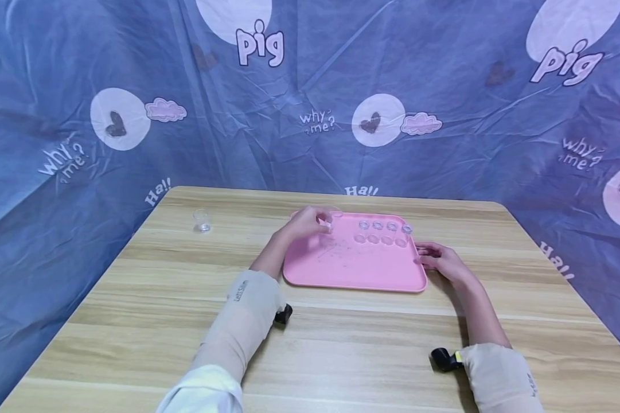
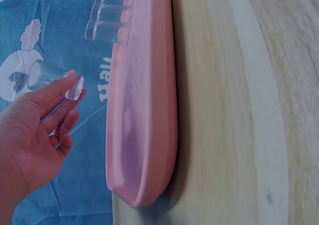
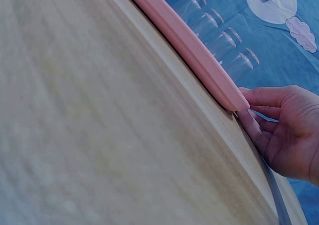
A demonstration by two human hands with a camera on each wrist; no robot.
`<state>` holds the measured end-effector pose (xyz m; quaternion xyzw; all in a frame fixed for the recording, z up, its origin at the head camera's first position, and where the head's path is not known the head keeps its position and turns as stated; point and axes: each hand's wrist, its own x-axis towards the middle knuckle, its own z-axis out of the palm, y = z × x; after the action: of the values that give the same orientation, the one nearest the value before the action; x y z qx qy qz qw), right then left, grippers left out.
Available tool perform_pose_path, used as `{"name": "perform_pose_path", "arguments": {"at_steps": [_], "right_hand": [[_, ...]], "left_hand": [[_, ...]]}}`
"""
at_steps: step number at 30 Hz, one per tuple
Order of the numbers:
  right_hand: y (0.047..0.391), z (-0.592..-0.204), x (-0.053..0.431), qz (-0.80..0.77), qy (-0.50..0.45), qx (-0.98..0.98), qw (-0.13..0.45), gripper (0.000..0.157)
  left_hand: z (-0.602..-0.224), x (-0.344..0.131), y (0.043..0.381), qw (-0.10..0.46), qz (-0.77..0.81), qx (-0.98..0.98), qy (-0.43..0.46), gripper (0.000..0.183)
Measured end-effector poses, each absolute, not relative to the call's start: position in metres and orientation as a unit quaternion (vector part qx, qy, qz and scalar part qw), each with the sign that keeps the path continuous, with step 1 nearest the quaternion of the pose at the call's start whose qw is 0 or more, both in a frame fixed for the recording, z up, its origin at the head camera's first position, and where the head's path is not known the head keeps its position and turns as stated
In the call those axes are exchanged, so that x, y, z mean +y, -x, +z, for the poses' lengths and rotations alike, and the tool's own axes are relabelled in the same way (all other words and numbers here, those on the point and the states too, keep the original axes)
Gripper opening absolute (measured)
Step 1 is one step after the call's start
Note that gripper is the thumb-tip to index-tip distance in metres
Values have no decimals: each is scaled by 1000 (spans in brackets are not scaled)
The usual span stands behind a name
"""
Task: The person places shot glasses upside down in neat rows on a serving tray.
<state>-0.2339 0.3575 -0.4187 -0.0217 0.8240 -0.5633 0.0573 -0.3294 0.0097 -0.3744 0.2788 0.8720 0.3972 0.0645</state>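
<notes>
My left hand (image 1: 308, 222) pinches a small clear glass (image 2: 48, 75) near its thick base, above the back left of the pink tray (image 1: 361, 269). The left wrist view shows this glass upright, its wide rim uppermost. A row of several similar glasses (image 2: 112, 31) stands upside down at the tray's back right. At the tray's right edge, my right hand (image 1: 442, 263) grips the rim, thumb and fingers at the corner in the right wrist view.
One more clear glass (image 1: 202, 221) stands upright at the back left of the wooden table (image 1: 340, 350). Behind the table hangs a blue printed cloth (image 1: 268, 132). Black wrist cameras jut from both sleeves, the right camera (image 1: 445, 359) low over the wood.
</notes>
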Motion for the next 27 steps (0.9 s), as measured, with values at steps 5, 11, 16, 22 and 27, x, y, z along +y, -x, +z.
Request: {"name": "perform_pose_path", "arguments": {"at_steps": [5,11,16,22,27], "right_hand": [[234,-418,358,-564,20,824,57,52],[235,-419,358,-568,21,821,57,52],[235,-418,357,-565,27,822,59,52],[235,-416,357,-565,23,823,61,52],[235,-419,357,-565,21,823,58,52]], "left_hand": [[-375,14,328,78,413,865,-276,26],[-375,16,328,79,412,869,-262,30],[-375,14,328,61,412,875,-246,27],[-376,12,328,22,374,900,-223,14],[-378,13,328,6,358,909,-212,17]]}}
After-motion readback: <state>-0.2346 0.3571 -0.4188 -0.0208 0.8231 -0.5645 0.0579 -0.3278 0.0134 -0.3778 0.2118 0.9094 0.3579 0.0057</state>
